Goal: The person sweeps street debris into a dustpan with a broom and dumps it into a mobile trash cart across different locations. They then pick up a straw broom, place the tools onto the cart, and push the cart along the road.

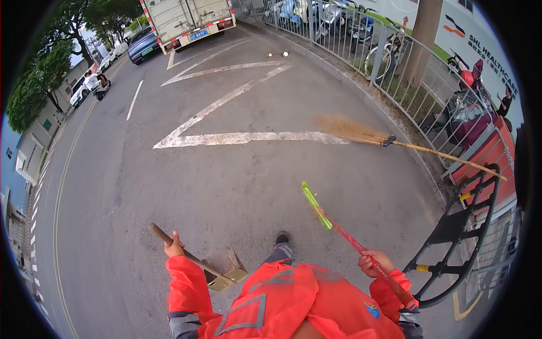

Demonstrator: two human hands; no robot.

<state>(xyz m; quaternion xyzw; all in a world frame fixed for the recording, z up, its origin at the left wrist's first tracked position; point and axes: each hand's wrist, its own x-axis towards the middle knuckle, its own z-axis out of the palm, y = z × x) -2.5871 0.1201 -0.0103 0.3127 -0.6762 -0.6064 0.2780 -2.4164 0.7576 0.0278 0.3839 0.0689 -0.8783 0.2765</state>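
Both fists closed: my left hand on the dustpan, right hand on a red pole.
Left grips near the handle's top, likely so the pan hangs low by my leg; right holds mid-pole, green tip forward, probably for balance. Rack at right, broom beyond, contact unclear; truck farthest.

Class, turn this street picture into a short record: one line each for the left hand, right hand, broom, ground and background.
Left hand: closed round a wooden handle, its lower end at a boxy pan
Right hand: closed round a red pole with a bright green end
Broom: in neither hand; bristles near a white zigzag marking
Ground: grey road
Background: truck ahead; metal fence along the right
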